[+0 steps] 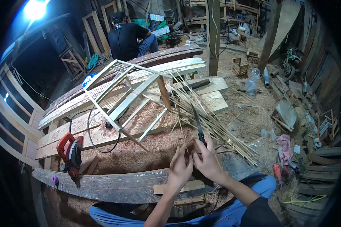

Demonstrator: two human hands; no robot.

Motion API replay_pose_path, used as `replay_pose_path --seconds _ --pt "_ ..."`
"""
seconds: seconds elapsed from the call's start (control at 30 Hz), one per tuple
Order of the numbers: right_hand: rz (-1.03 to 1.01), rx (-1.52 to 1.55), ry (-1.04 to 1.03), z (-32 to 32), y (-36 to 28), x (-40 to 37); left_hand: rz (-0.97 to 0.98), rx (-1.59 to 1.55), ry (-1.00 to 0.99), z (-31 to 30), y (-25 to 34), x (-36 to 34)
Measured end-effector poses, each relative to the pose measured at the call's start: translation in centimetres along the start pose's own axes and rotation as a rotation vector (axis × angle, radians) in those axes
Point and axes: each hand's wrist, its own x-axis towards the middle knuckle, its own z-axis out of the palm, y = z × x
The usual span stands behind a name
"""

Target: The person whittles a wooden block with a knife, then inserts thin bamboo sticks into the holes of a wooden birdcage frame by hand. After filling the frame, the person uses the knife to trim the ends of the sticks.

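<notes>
My right hand (208, 160) is closed around the black handle of a knife (197, 123), its long blade pointing up and away from me. Close beside it, my left hand (181, 166) has its fingers pinched together on a thin wooden stick (182, 132), partly hidden by the fingers. Just beyond both hands, a loose pile of thin sticks (219, 132) spreads to the right. A slatted wooden frame (121, 94), built like a small cage, stands tilted on the planks ahead and to the left.
A red power planer (70, 153) with a black cable sits at left. A weathered board (113, 185) crosses in front of my legs. Shavings cover the ground. Another person (129, 39) sits at the back, turned away. A wooden post (213, 41) rises behind the pile.
</notes>
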Motion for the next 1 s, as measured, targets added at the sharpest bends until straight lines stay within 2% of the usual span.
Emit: replay_pose_path --seconds 0.03,0.13,0.2,0.27,0.37,0.47,0.6,0.67,0.7,0.77,0.83,1.0 --pt "0.037 0.048 -0.058 -0.4 -0.4 0.4 0.044 0.083 -0.08 0.0 -0.9 0.9" --pt "0.051 -0.027 -0.041 -0.6 -1.1 0.9 -0.036 0.108 -0.11 0.2 -0.5 3.0" --pt "0.101 0.021 -0.06 -0.9 -0.8 1.2 -0.022 0.137 -0.11 0.4 -0.6 3.5" --pt "0.044 0.026 -0.023 -1.0 0.1 1.2 -0.146 -0.085 -0.139 0.7 -0.6 4.2" --pt "0.039 -0.026 -0.015 -2.0 0.9 0.6 -0.1 -0.009 -0.107 0.7 -1.0 4.3" --pt "0.075 0.024 -0.013 -2.1 1.7 0.5 -0.062 -0.082 -0.037 1.4 -2.5 4.4" --pt "0.031 -0.039 -0.009 -2.9 1.9 0.1 -0.049 0.002 -0.054 0.9 -1.6 4.1" --pt "0.068 -0.049 -0.025 -3.8 1.6 0.3 -0.208 0.051 -0.122 0.7 -0.6 3.9" --pt "0.109 -0.058 -0.037 -4.3 1.5 0.4 -0.209 0.048 -0.127 0.8 -0.3 3.7" --pt "0.115 -0.115 -0.018 -5.4 1.6 0.5 0.011 0.277 0.036 1.2 0.5 3.2" --pt "0.077 -0.233 0.048 -6.4 1.7 1.0 0.036 0.283 0.001 1.5 1.7 2.7" --pt "0.147 -0.361 0.153 -8.0 4.4 1.2 0.111 0.249 -0.109 3.3 3.9 2.4"
